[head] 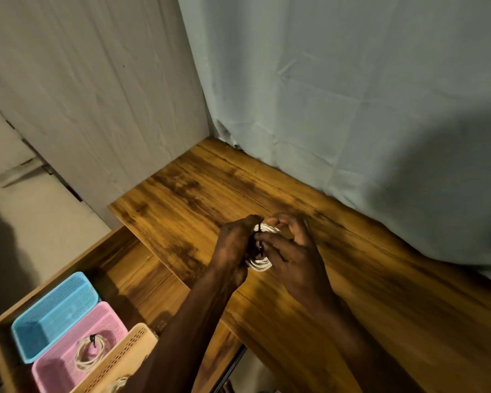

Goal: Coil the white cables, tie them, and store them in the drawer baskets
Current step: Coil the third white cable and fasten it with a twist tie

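A coiled white cable (262, 264) is held just above the wooden desk top (199, 194), with a dark tie (259, 239) wrapped across it. My left hand (234, 248) grips the coil's left side. My right hand (294, 251) pinches the tie and the coil from the right. Most of the coil is hidden by my fingers. In the open drawer at lower left, the pink basket (54, 370) holds a tied white coil (90, 354). The beige basket (131, 347) shows part of another coil (119, 384). The blue basket (77, 290) holds nothing I can see.
The drawer's wooden wall (68, 259) stands open left of the desk. A grey-blue curtain (352, 109) hangs along the desk's far edge, and a pale cloth (97, 95) covers the wall at left. The desk's front edge runs under my forearms.
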